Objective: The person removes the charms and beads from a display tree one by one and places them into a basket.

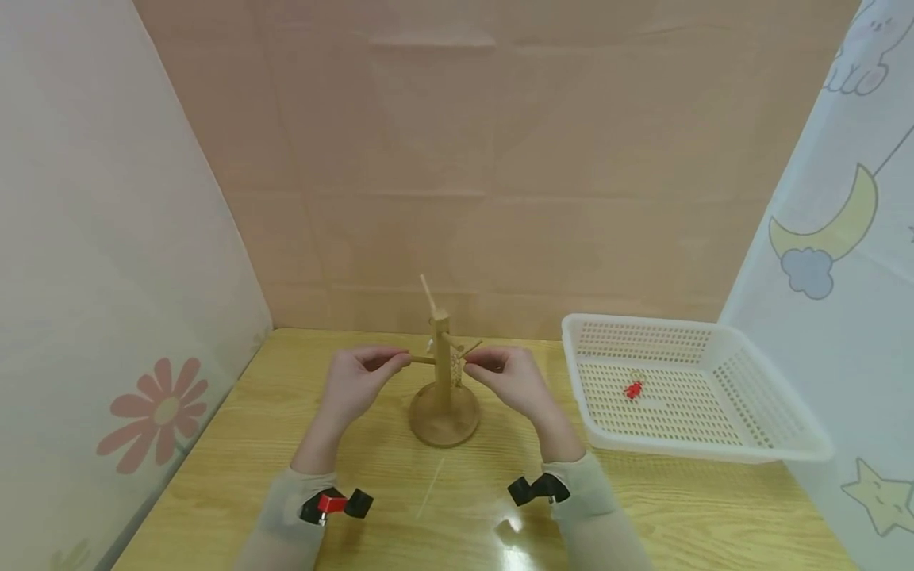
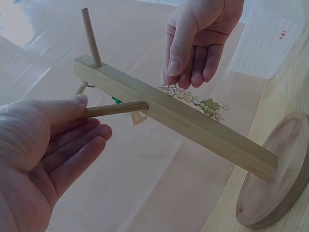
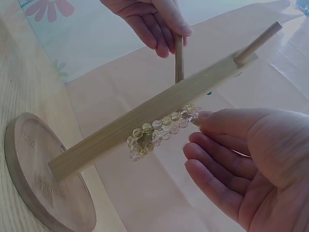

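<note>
A wooden stand with a square post, several pegs and a round base stands upright on the table. My left hand pinches the end of its left peg between thumb and fingers. On the post's other side, my right hand pinches the upper end of a beaded bracelet with clear and yellowish beads. The bracelet hangs beside the post; the fingertips partly hide the peg there. Behind the post, a cream-coloured piece and a green piece show, mostly hidden.
At the right stands a white plastic basket with a small red charm inside. A tan sheet closes off the back, and patterned cloths hang at the left and right. A camera is strapped to each wrist.
</note>
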Demonstrator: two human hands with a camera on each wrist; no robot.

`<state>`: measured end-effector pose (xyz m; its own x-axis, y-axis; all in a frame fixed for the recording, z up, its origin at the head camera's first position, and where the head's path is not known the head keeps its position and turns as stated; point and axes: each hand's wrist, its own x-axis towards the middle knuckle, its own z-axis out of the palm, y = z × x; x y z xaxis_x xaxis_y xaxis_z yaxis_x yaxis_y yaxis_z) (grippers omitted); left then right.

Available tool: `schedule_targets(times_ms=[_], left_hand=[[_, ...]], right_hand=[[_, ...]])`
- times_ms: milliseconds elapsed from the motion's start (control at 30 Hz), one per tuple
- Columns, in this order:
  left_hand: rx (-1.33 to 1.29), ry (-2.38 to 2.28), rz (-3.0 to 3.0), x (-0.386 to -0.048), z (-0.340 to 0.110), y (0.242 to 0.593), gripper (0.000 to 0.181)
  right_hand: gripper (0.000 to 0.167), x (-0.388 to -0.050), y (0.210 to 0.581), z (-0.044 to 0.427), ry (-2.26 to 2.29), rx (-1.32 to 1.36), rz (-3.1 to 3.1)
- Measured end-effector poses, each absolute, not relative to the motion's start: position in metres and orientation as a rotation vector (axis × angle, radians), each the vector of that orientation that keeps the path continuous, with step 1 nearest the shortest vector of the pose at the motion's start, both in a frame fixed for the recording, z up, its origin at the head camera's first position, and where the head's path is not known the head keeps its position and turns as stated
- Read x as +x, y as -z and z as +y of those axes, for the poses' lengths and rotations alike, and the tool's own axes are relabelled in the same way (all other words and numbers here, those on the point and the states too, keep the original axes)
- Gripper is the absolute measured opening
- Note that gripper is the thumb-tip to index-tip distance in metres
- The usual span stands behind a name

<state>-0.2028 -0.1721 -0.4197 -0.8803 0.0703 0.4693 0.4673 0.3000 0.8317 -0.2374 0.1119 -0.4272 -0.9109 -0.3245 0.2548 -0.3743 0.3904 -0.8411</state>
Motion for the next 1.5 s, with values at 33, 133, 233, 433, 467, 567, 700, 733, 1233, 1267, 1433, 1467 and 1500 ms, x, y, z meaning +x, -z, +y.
schedule_targets(times_ms=[33, 133, 233, 433, 467, 567, 700, 733, 1233, 1267, 1433, 1467, 1500], left_hand=[[-0.481, 1.603, -2.227, -0.203, -0.172, 0.42, 0.013], [-0.455, 1.603, -2.221, -0.204, -0.172, 0.42, 0.015], [-0.419, 1.61, -2.222, -0.204, -0.172, 0.421, 0.017], [-0.421, 1.619, -2.22, -0.203, -0.172, 0.42, 0.016], [-0.425, 1.62, -2.219, -0.202, -0.172, 0.42, 0.016], [-0.437, 1.618, -2.22, -0.202, -0.172, 0.42, 0.015], [-0.439, 1.62, -2.218, -0.2, -0.173, 0.42, 0.013], [-0.434, 1.619, -2.216, -0.2, -0.173, 0.42, 0.012], [-0.482, 1.605, -2.21, -0.203, -0.171, 0.417, 0.015], [-0.48, 1.607, -2.211, -0.203, -0.172, 0.417, 0.016], [-0.459, 1.618, -2.219, -0.202, -0.172, 0.418, 0.016], [-0.457, 1.622, -2.22, -0.202, -0.172, 0.418, 0.016], [-0.453, 1.627, -2.22, -0.202, -0.172, 0.418, 0.016]], right_hand=[[0.017, -0.237, 0.428, 0.112, -1.571, 0.647, -2.575], [0.016, -0.237, 0.429, 0.11, -1.564, 0.646, -2.571], [0.016, -0.236, 0.43, 0.108, -1.571, 0.659, -2.569], [0.015, -0.236, 0.431, 0.106, -1.569, 0.667, -2.574], [0.015, -0.235, 0.431, 0.106, -1.568, 0.669, -2.57], [0.015, -0.235, 0.434, 0.105, -1.561, 0.671, -2.562], [0.014, -0.235, 0.436, 0.103, -1.548, 0.665, -2.564], [0.015, -0.235, 0.436, 0.102, -1.546, 0.669, -2.563], [0.01, -0.235, 0.435, 0.097, -1.543, 0.624, -2.531], [0.009, -0.235, 0.435, 0.097, -1.537, 0.619, -2.531], [0.007, -0.233, 0.435, 0.093, -1.509, 0.605, -2.515], [0.007, -0.233, 0.435, 0.093, -1.504, 0.606, -2.509], [0.007, -0.233, 0.435, 0.092, -1.496, 0.606, -2.507]])
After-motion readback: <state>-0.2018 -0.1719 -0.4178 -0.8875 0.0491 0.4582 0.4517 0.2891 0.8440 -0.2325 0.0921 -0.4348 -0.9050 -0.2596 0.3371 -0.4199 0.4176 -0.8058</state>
